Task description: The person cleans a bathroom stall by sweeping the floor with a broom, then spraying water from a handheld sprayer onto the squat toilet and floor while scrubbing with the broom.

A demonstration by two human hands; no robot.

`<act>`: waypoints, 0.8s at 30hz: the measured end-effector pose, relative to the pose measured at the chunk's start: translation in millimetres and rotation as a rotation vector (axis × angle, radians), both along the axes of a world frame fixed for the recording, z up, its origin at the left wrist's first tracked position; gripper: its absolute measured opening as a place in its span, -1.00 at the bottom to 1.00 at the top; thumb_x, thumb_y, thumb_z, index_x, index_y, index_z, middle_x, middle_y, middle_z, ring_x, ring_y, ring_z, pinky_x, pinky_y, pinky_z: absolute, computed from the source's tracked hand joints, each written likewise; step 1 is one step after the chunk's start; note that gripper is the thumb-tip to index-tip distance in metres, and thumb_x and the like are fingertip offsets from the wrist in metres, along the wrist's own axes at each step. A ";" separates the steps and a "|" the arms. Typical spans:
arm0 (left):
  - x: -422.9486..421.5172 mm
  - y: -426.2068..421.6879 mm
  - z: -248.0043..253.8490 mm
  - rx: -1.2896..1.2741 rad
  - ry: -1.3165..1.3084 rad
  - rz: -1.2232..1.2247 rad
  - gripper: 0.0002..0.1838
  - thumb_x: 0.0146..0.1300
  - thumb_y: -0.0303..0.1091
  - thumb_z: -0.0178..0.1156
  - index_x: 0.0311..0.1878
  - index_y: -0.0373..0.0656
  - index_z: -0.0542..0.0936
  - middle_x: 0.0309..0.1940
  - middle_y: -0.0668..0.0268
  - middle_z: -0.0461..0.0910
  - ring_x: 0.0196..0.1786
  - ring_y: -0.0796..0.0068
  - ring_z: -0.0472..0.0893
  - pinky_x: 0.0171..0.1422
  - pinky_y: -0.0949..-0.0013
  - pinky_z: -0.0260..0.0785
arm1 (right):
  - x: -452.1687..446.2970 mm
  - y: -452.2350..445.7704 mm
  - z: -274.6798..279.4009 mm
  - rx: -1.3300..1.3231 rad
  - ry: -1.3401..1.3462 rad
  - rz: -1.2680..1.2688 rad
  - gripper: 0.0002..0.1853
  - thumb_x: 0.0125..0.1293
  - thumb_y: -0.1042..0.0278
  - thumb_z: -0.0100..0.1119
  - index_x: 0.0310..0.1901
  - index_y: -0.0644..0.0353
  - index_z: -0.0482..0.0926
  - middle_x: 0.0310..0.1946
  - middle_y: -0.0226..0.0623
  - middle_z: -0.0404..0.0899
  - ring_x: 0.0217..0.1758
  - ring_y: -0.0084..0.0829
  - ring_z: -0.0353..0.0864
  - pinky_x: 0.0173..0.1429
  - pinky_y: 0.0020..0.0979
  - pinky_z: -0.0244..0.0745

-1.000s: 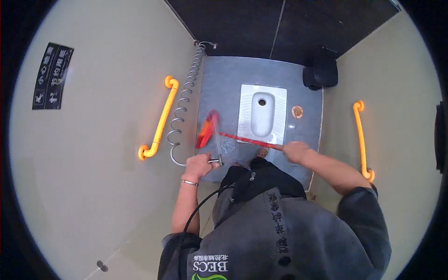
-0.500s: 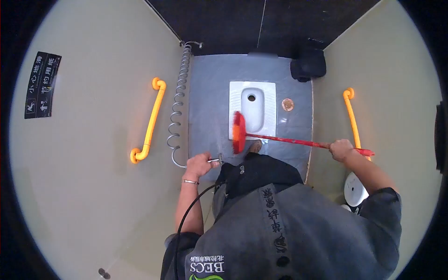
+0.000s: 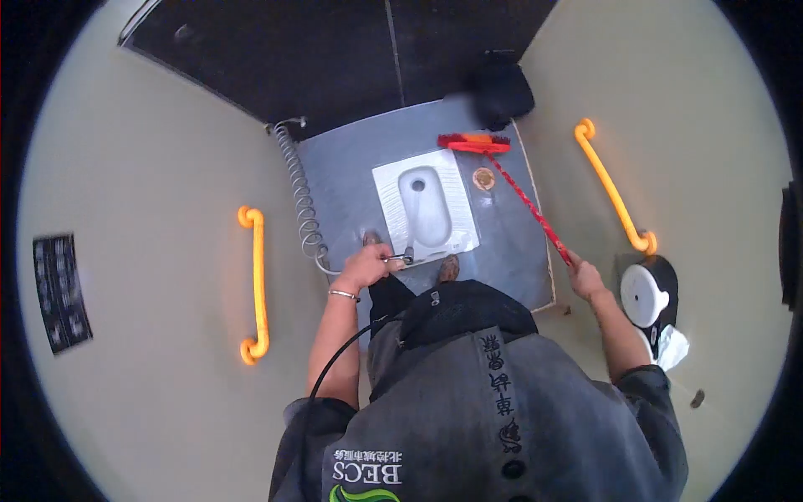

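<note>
My left hand (image 3: 365, 265) is closed round a hand sprayer (image 3: 407, 256) at the near edge of the white squat toilet (image 3: 465, 219). A pale streak like water runs from its head over the bowl. The sprayer's coiled metal hose (image 3: 299, 186) comes along the left wall. To the right, my right hand (image 3: 585, 279) grips the end of a red broom (image 3: 532, 211). Its handle slants away, and the bristle head lies past the toilet's far right corner, on or just above the grey floor; contact I cannot tell.
Yellow grab bars are fixed to the left wall (image 3: 260, 284) and right wall (image 3: 615, 188). A black bin (image 3: 504, 94) stands in the far right corner. A round drain (image 3: 483, 178) lies right of the toilet. A white paper dispenser (image 3: 644, 295) hangs at right.
The broom head has swung from the toilet's near left side to beyond its far right corner. My right hand has moved left. The view has turned, and the sprayer is now at the toilet's near edge.
</note>
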State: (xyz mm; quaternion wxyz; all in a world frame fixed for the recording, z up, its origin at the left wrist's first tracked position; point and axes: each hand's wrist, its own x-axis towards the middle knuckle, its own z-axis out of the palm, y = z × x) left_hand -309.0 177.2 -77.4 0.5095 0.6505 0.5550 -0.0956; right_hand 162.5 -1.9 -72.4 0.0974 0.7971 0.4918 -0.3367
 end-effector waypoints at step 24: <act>36.2 216.8 -53.0 -0.301 -0.288 -0.284 -0.66 0.23 -0.04 0.15 -0.32 -0.18 0.56 -0.65 0.52 0.35 -0.63 0.72 0.28 -0.59 0.56 0.13 | -354.8 -69.0 157.4 0.261 1.082 -1.749 -0.53 0.35 0.44 -0.04 0.29 0.04 0.27 0.02 -0.32 0.48 0.05 -0.50 0.43 0.10 -0.46 0.35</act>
